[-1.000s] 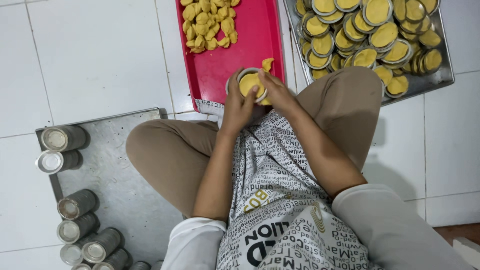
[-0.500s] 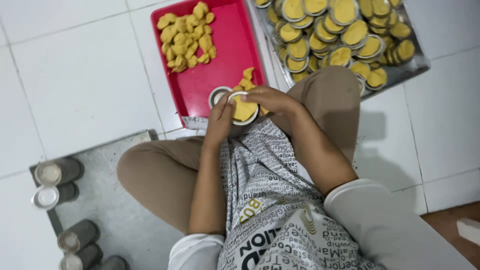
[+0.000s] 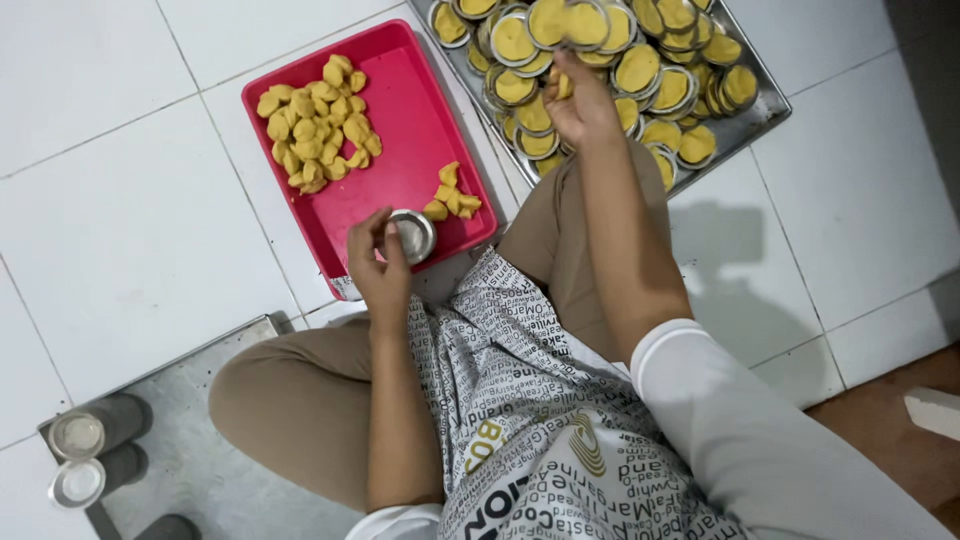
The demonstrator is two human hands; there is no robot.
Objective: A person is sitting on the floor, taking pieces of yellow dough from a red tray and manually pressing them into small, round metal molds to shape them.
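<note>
In the head view, a small empty metal cup (image 3: 411, 236) is held in the left hand (image 3: 383, 268), the fingers curled around its rim so that its open mouth faces up. It is kept over the near corner of the red tray (image 3: 400, 120), just beside a few loose dough pieces (image 3: 452, 195), apparently so that dough is within easy reach. A larger heap of dough lumps (image 3: 315, 125) lies at the tray's far end, well apart from the cup.

The right hand (image 3: 580, 105) is stretched out over the metal tray (image 3: 765, 110), where filled cups (image 3: 620, 60) are packed and overlapped. The fingers are bent around a small yellowish thing, but what exactly is gripped cannot be told.

The two trays lie edge to edge, with no gap between them. Bare red surface is left in the tray's middle. White floor tiles (image 3: 120, 230) lie open to the left. Stacked empty cups (image 3: 85, 455) are kept on a grey sheet (image 3: 200, 450) by the left knee.
</note>
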